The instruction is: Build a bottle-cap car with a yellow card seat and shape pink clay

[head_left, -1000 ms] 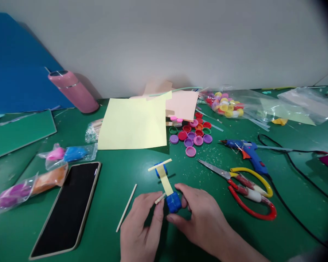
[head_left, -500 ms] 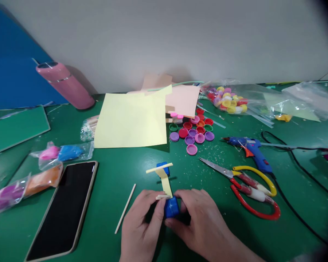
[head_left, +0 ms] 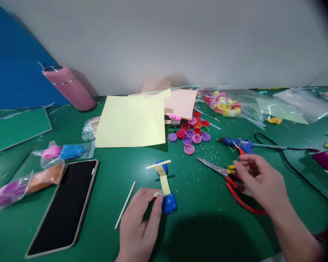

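My left hand (head_left: 143, 220) is closed, pinching short pale wooden sticks (head_left: 159, 194) between thumb and index finger. They sit against the near end of a pale yellow paper strip (head_left: 165, 182), beside a glossy blue block (head_left: 169, 203). At the strip's far end is a second blue block (head_left: 161, 167) with a pale stick (head_left: 159, 165) lying across it. My right hand (head_left: 258, 180) hovers over the scissors (head_left: 213, 165) and reaches the blue glue gun's (head_left: 232, 142) handle, thumb and fingers apart. Its fingers partly hide both tools; I cannot tell whether it touches the gun.
A loose stick (head_left: 125, 205) and a phone (head_left: 62, 207) lie left of my left hand. Farther back are yellow paper (head_left: 131, 122), colourful caps (head_left: 189, 149), a bag of caps (head_left: 225, 103) and a pink flask (head_left: 71, 89). The glue gun's black cord (head_left: 303, 182) curves along the right.
My right hand has let go of the near blue block and moved right, over the scissors to the glue gun. My left hand keeps its pinch on the sticks.
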Available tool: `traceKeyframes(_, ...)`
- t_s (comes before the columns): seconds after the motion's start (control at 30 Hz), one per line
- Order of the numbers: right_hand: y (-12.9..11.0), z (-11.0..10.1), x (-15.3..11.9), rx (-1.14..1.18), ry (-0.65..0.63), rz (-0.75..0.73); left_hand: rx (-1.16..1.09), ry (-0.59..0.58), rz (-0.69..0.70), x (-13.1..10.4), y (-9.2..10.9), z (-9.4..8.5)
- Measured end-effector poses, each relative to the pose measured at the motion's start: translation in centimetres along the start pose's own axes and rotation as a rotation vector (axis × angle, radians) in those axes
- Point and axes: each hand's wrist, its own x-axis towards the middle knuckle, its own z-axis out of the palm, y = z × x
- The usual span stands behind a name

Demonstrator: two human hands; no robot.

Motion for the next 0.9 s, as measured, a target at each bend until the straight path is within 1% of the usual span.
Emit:
traceKeyframes(0.03,1.0,-0.3,0.8,-0.113,0.026,0.015,-0.063,0.004,-0.071,0.1,-0.1,-0.1)
traceKeyframes(0.07,1.8,-0.5,1.5,-0.165,0.05,0.035,-0.134,0.01,-0.163,0.1,-0.3,-0.2)
traceKeyframes(0.13,3.2,-0.9,2.7,-0.243,0.042,0.06,-0.3,0.024,-0.362,0.3,-0.6,-0.4)
traceKeyframes(0.2,4.3,-1.0,3.6,-0.299,0.027,0.077,-0.476,0.049,-0.533,0.4,-0.8,-0.5)
traceKeyframes(0.27,5.0,-1.0,4.1,-0.33,0.013,0.098,-0.622,0.074,-0.647,0.6,-0.9,-0.6)
traceKeyframes(0.33,5.6,-0.9,4.5,-0.343,-0.018,0.125,-0.721,0.096,-0.71,0.7,-0.7,-0.6)
traceKeyframes(0.47,6.0,-0.6,5.2,-0.375,-0.101,0.204,-0.805,0.097,-0.738,0.9,-0.5,-0.7)
traceKeyframes(0.57,6.1,-0.6,5.9,-0.389,-0.145,0.253,-0.785,0.105,-0.723,0.8,-0.6,-0.7)
traceKeyframes(0.67,6.1,-0.9,6.7,-0.352,-0.18,0.286,-0.731,0.105,-0.691,0.7,-0.7,-0.7)
traceKeyframes(0.73,6.0,-1.4,7.0,-0.297,-0.159,0.315,-0.69,0.088,-0.664,0.6,-0.7,-0.7)
traceKeyframes(0.83,5.4,-2.7,6.6,-0.175,-0.073,0.359,-0.646,0.056,-0.627,0.4,-0.9,-0.7)
traceKeyframes(0.9,4.4,-3.7,5.7,0.006,-0.041,0.363,-0.621,0.046,-0.61,0.2,-1.1,-0.6)
